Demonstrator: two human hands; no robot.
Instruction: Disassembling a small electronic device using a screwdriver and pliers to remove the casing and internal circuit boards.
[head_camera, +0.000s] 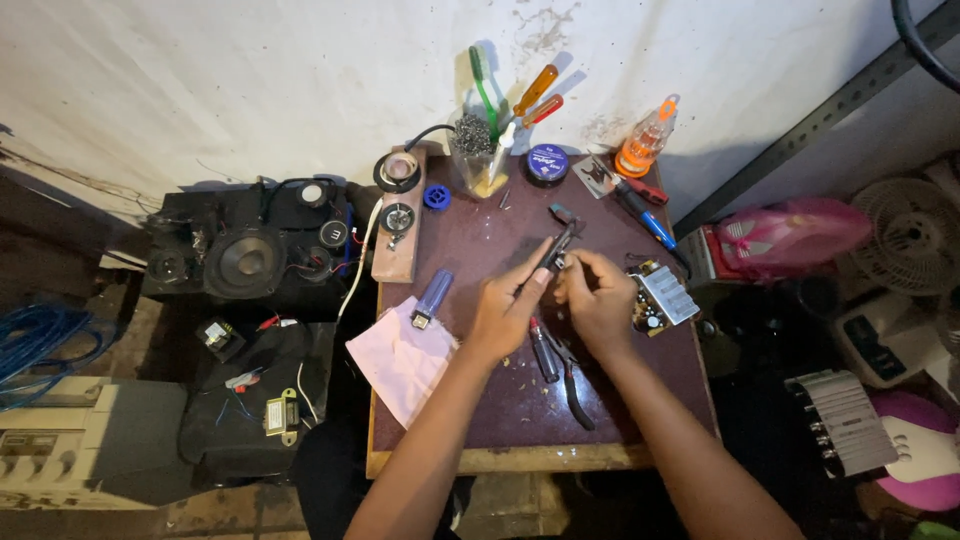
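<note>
Small part: a tiny pale piece (563, 262), too small to identify, sits between my two hands above the middle of the dark red work table (480, 420).
Left hand: my left hand (505, 310) pinches a slim dark tool (560, 240), apparently tweezers or fine-nose pliers, its tip angled up and away from me.
Right hand: my right hand (598, 300) has its fingertips pressed together on the small part, right against the tool.
Step in hand: I judge this to be fine work on the part, the tool biting while my fingers steady it.
Next move: it likely calls for a firm pinch and a small, controlled motion, since the part could easily slip.
Near the grip: red-handled pliers (565, 375) lie just below my hands; a circuit board with a heat sink (662, 297) lies just beside my right hand.
Farther out: a blue translucent tube (432, 296) rests by a pink cloth (400, 360); a cup of screwdrivers and toothbrushes (485, 160) stands at the wall; a speaker (245, 262) sits left of the table.
</note>
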